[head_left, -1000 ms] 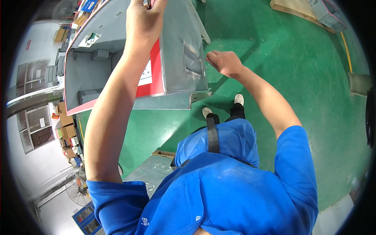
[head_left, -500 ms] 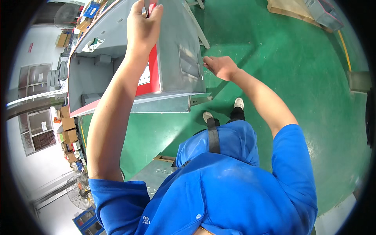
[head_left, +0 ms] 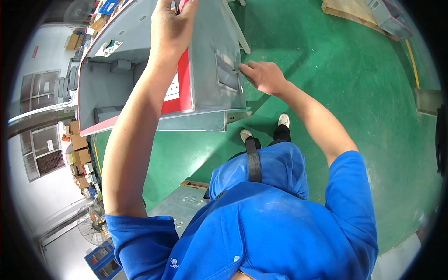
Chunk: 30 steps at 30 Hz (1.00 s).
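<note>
A large grey metal cabinet with a red front frame stands ahead of me on the left. My left hand is closed at the upper part of that frame, by the top edge of the picture. Something dark and reddish shows between its thumb and fingers, too cut off to name. Beside the cabinet's right side panel, my right hand has its fingers curled together, close to a recessed grey handle-like pocket. Whatever those fingers hold, if anything, is hidden.
A grey panel with small pieces on it lies low by my left side. Cardboard boxes and a standing fan line the left wall. At the far right, a grey bin sits on a wooden pallet.
My right hand has shifted slightly left and up, closer to the cabinet's side panel. My left hand stays at the frame. The whole view has moved a little.
</note>
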{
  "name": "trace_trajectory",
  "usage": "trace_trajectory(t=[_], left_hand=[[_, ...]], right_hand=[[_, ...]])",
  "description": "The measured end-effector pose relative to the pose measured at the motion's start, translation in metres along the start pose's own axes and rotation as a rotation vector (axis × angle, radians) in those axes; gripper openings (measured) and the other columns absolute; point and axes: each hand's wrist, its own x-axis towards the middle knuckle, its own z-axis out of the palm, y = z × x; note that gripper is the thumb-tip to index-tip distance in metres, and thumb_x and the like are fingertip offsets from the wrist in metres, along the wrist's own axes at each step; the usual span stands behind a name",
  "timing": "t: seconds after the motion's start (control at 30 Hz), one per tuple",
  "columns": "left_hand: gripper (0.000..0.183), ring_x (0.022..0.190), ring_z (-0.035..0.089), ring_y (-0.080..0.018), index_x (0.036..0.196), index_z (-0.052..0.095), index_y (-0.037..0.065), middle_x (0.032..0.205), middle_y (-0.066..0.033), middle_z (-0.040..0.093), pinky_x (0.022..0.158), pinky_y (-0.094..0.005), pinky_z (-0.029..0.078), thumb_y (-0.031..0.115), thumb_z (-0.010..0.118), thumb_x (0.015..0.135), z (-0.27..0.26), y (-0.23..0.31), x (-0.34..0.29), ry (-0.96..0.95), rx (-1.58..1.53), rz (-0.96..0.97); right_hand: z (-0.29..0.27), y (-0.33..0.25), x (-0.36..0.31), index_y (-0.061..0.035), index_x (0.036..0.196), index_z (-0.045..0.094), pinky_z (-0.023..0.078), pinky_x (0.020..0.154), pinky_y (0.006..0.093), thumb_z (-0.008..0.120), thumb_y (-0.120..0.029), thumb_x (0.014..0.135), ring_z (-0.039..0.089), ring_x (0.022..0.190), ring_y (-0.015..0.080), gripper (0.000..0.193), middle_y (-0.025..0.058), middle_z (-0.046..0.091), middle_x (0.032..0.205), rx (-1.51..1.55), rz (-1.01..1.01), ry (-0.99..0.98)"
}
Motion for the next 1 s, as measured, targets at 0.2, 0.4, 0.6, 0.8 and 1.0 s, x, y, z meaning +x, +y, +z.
trace_trajectory(t=[0.2,0.4,0.6,0.8,1.0], left_hand=[[0.016,0.062,0.044,-0.0048,0.1,0.054,0.005,0.071,0.0026,0.051,0.053,-0.0206,0.035,0.008,0.057,0.084,-0.001,-0.005,0.001,-0.017,-0.04,-0.018],[0.016,0.064,0.045,-0.0052,0.1,0.054,0.005,0.072,0.0018,0.051,0.056,-0.0206,0.036,0.008,0.057,0.084,0.001,-0.001,0.001,-0.004,-0.033,-0.001],[0.03,0.061,0.044,-0.0016,0.11,0.058,0.012,0.073,0.0028,0.058,0.057,-0.0197,0.036,0.024,0.061,0.083,-0.006,0.017,-0.002,-0.011,0.153,-0.124],[0.029,0.062,0.044,-0.0011,0.111,0.057,0.012,0.076,0.0035,0.058,0.057,-0.0189,0.036,0.023,0.061,0.084,-0.005,0.014,-0.004,-0.01,0.117,-0.154],[0.015,0.067,0.045,-0.0061,0.099,0.054,0.004,0.074,0.0004,0.052,0.059,-0.0219,0.038,0.009,0.056,0.084,-0.001,0.009,-0.004,-0.002,0.015,-0.037]], right_hand=[[0.003,0.001,-0.001,-0.0133,0.098,0.046,0.045,0.052,0.04,0.053,-0.017,0.081,0.058,0.067,0.0283,0.018,0.0065,0.054,0.079,0.068,0.022,-0.039],[0.005,0.008,0.003,-0.013,0.098,0.046,0.045,0.055,0.0418,0.052,-0.014,0.081,0.058,0.071,0.0317,0.018,0.0081,0.054,0.082,0.145,0.024,-0.103],[0.018,0.01,-0.003,-0.0133,0.101,0.047,0.046,0.059,0.0444,0.048,-0.016,0.084,0.058,0.075,0.0344,0.017,0.0099,0.056,0.086,0.149,0.096,-0.2],[0.017,0.014,-0.011,-0.0142,0.106,0.051,0.045,0.054,0.0418,0.049,-0.019,0.087,0.058,0.067,0.0311,0.02,0.0081,0.057,0.081,0.141,0.056,-0.065],[0.002,0.005,-0.001,-0.0161,0.108,0.049,0.046,0.055,0.0417,0.048,-0.018,0.086,0.058,0.068,0.0309,0.023,0.0073,0.056,0.082,0.137,0.021,-0.042]])
